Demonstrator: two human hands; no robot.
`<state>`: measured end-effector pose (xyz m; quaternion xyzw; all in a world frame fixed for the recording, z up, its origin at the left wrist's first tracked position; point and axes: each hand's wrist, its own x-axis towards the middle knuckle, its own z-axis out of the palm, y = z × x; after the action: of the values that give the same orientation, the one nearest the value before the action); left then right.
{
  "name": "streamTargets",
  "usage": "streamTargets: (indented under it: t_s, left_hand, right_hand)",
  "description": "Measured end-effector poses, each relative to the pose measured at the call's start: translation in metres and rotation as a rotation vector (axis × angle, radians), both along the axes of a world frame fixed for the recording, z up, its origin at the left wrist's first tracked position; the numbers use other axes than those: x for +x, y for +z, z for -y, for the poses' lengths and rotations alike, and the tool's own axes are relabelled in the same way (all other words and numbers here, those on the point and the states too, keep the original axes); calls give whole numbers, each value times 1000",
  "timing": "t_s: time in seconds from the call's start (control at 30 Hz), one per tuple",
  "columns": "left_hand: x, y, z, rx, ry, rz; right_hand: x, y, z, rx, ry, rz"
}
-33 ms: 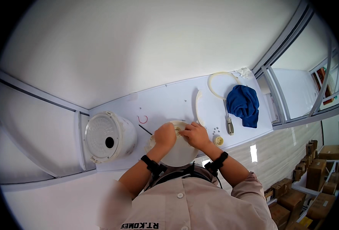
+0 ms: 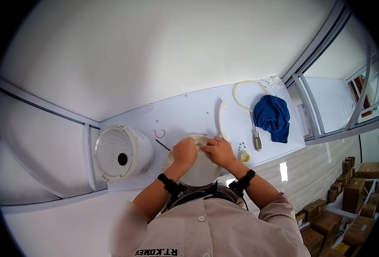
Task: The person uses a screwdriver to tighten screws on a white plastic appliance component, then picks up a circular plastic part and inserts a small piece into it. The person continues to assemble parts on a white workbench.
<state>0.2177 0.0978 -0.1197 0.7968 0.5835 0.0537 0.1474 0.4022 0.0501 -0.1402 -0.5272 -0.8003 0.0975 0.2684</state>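
Observation:
In front of my waist is a wide, round white plastic cover [image 2: 201,173], tilted toward me. My left hand [image 2: 184,152] is closed in a fist over its left part; what it holds is hidden. A thin dark rod [image 2: 162,144] shows just left of that fist, and I cannot tell if the fist touches it. Over the cover's right part, my right hand [image 2: 220,152] has its fingers bent and closed. Its fingertips press near a small ring-shaped fitting [image 2: 199,145] inside the cover, close to the left fist.
A white bucket-like housing [image 2: 120,152] with a dark hole stands at left. Beyond my hands lie a red C-shaped ring [image 2: 160,133] and a curved white strip [image 2: 221,120]. Rightward are a screwdriver [image 2: 257,141], small grey bits, a yellowish round piece [image 2: 244,157], a pale hoop [image 2: 237,99] and blue cloth [image 2: 271,116].

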Motion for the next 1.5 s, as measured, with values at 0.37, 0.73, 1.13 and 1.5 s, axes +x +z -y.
streamTargets:
  t_s: [0.37, 0.73, 1.13, 1.5]
  left_hand:
    - [-7, -14, 3, 57, 32, 145]
    - [-11, -12, 9, 43, 5, 201]
    - [-20, -3, 13, 104, -241, 298]
    - [-19, -3, 10, 37, -209, 350]
  right_hand:
    - [0, 1, 4, 56, -6, -74]
    - [-4, 11, 15, 44, -11, 102]
    - [-13, 11, 20, -97, -119, -49]
    - [-23, 7, 18, -121, -135, 158]
